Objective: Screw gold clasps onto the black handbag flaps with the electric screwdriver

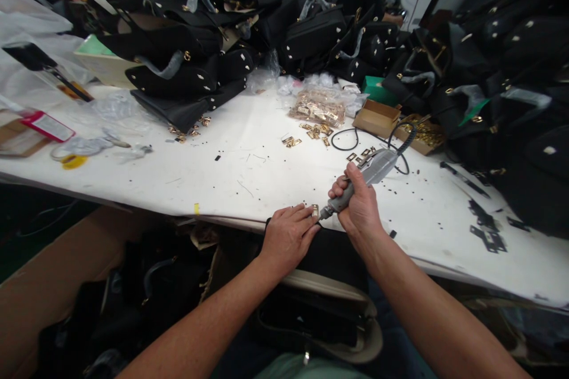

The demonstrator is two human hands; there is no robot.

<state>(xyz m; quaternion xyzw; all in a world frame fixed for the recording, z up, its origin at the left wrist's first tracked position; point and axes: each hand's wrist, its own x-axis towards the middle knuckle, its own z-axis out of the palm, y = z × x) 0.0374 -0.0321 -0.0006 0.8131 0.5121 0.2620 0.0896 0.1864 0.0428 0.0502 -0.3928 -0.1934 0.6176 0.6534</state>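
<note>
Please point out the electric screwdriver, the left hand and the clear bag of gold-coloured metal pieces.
Electric screwdriver (377,166): head view, on its grey upper body.
Left hand (287,237): head view, on the back of the hand.
Clear bag of gold-coloured metal pieces (318,108): head view, on its middle.

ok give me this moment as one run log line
left hand: on bag, at plate | right hand: grips tool, pointed toward plate | table: loose gold fittings

grey power screwdriver (376,167) – slanted, tip down | small shiny plate (315,211) – beside the tip | black bag (334,253), open, below
</note>
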